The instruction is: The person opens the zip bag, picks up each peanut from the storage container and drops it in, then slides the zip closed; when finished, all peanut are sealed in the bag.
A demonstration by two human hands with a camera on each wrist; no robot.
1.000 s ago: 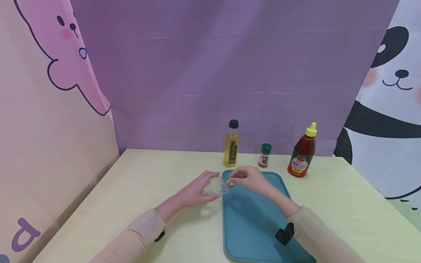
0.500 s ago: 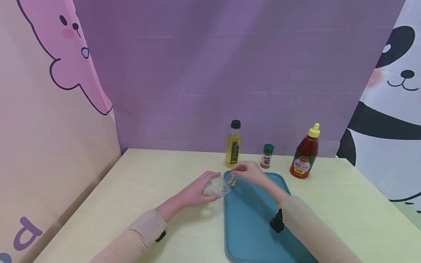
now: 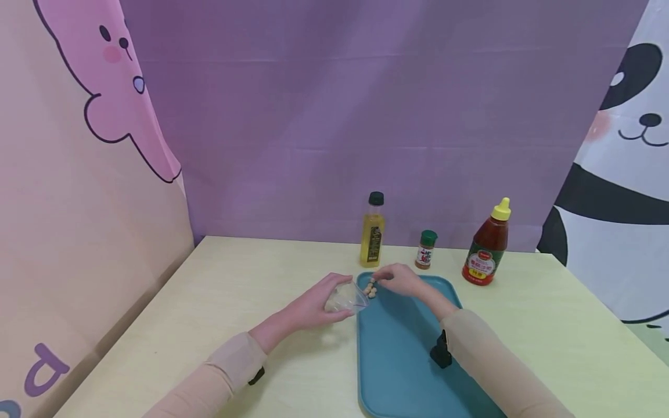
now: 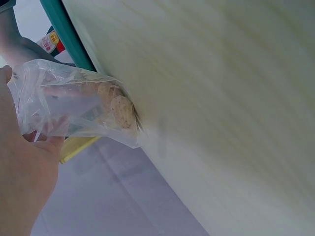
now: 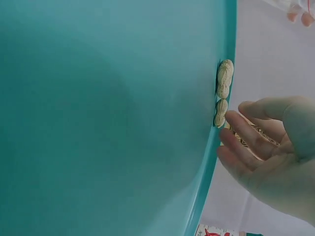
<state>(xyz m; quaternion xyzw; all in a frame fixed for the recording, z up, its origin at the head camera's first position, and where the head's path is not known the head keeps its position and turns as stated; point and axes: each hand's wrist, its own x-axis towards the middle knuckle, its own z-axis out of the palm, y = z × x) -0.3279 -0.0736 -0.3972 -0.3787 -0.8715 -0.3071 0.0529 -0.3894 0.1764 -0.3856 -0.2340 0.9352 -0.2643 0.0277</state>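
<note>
My left hand (image 3: 313, 302) grips a clear plastic zip bag (image 3: 344, 297) beside the tray's left edge. In the left wrist view, peanuts in shells (image 4: 122, 111) lie at the bottom of the bag (image 4: 74, 98). A small group of unshelled peanuts (image 3: 371, 290) sits in the far left corner of a blue tray (image 3: 407, 354). Just right of them is my right hand (image 3: 399, 280). The right wrist view has its loosely bent fingers (image 5: 251, 140) close to a peanut (image 5: 221, 113) by the tray rim, with nothing visible between thumb and fingers.
Behind the tray stand an oil bottle (image 3: 372, 238) with a dark cap and a small green-capped spice jar (image 3: 425, 249). A red sauce bottle (image 3: 486, 244) with a yellow nozzle is beyond the tray's right side. All are on a light wooden table (image 3: 251, 273).
My right hand rose off the tray corner, then came back lower, slightly right of the peanuts, which show more fully now. The left hand keeps its hold on the bag.
</note>
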